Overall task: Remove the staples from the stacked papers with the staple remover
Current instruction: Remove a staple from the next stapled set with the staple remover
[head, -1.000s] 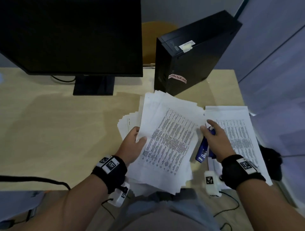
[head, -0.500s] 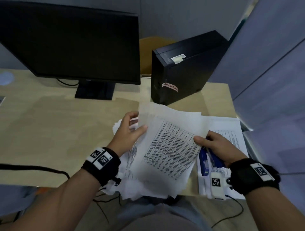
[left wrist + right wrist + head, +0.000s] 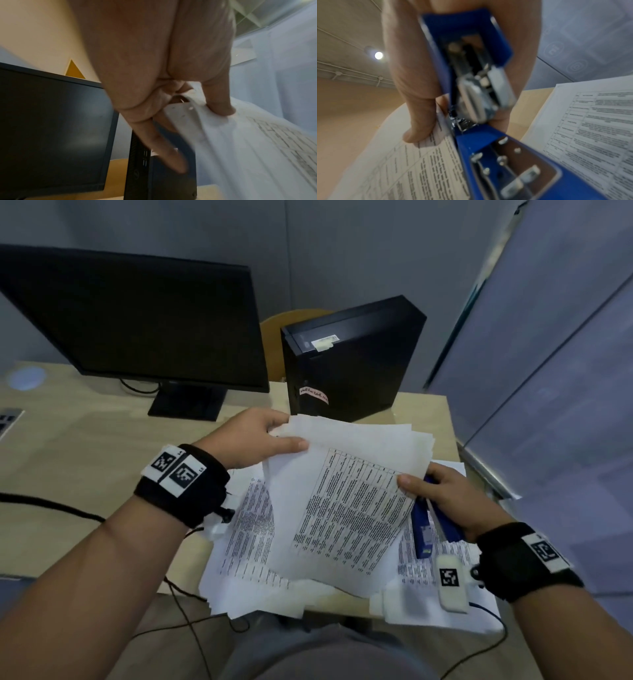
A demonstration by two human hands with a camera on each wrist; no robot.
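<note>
Staple remover (image 3: 432, 525) lies gripped in right hand (image 3: 455, 501) (papers (image 3: 346, 501) alongside).

Computer tower (image 3: 346, 364) close behind papers (image 3: 342, 508)

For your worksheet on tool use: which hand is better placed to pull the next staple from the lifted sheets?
The right hand: it already grips the blue staple remover, while the left hand pinches the sheets' corner.

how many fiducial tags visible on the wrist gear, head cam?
4: two side by side on the left wristband, one on the right wristband, one on the white module beneath that wrist. Others may be hidden.
</note>
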